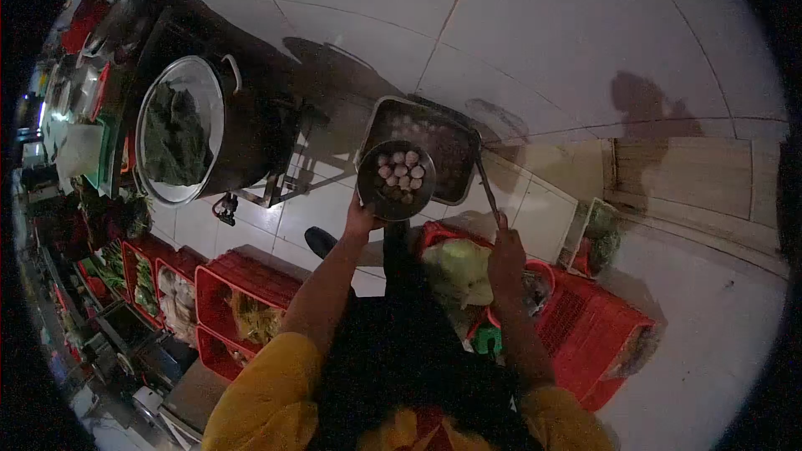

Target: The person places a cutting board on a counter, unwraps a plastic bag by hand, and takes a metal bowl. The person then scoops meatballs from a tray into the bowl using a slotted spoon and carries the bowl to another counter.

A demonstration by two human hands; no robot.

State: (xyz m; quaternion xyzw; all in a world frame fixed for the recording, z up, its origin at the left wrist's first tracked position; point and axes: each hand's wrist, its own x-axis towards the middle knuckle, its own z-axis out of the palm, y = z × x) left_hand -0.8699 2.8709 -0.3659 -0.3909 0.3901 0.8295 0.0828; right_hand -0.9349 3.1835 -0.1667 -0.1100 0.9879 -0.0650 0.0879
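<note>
My left hand [364, 219] is closed on the rim of a round metal bowl [389, 205]. Several pale round balls [401, 171], which look like meatballs, lie in the bowl. Behind and partly under it is a rectangular metal tray [455, 199] with more such balls [415, 127] at its far side. In my right hand [506, 263], fingers wrapped round it, is a dark long-handled utensil [488, 188]. It reaches up to the tray's right edge, and I cannot make out its head.
A large pot [219, 129] with dark green leaves [174, 134] stands on a stove at left. Red crates [251, 271] line the lower left. At right are a red basket [585, 326] and a greenish-white bag [458, 271]. A tiled wall [551, 25] rises behind.
</note>
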